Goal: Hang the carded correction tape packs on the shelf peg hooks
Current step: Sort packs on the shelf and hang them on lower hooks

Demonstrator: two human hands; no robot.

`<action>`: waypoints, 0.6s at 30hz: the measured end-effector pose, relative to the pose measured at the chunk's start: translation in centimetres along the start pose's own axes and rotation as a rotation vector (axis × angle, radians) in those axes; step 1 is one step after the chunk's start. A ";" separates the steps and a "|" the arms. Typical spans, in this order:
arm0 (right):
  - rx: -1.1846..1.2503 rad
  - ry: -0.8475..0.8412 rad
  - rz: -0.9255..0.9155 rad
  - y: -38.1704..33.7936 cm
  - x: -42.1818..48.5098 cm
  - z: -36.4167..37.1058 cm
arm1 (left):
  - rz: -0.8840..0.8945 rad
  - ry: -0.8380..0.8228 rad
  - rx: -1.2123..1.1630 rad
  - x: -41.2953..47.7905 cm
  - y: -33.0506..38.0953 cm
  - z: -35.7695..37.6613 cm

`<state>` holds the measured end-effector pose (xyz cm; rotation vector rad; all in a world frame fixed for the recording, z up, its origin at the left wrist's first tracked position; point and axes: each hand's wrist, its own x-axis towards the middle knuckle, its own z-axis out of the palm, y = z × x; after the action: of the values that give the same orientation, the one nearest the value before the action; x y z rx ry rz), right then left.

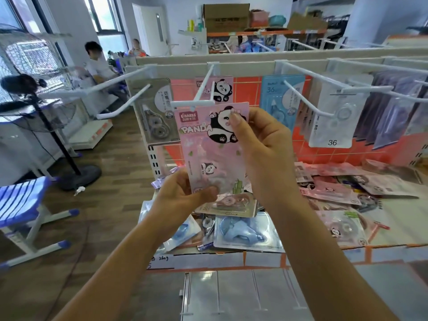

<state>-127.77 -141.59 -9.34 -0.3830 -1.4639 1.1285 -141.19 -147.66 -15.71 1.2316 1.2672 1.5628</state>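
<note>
Bright, even daylight; wide-angle bend at edges.
Windows (pixel 108 17) upper left glow overexposed; shadows faint; far background soft; glare on the hanging packs' (pixel 333 117) plastic.

A stationery shop: white peg hooks (pixel 203 84) carry carded packs (pixel 333 112) above a shelf (pixel 393 218) of loose stock.

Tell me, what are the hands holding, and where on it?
Both hands hold one pink panda pack: the left hand pinches its bottom edge, the right hand its top right corner.

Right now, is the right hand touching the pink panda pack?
Touching. The head view shows the right hand pinching the panda pack near its top.
</note>
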 end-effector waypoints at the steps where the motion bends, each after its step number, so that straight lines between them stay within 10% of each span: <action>1: -0.005 0.009 0.006 -0.1 -0.1 0.1 | 0.005 -0.011 -0.009 -0.1 0.0 0.0; 18: -0.186 0.155 0.145 4.1 3.0 0.8 | 0.048 0.080 -0.060 2.2 -1.5 -0.4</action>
<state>-130.72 -137.60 -10.73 -0.7017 -1.4248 1.0542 -142.13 -145.34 -16.77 1.1796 1.2395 1.6881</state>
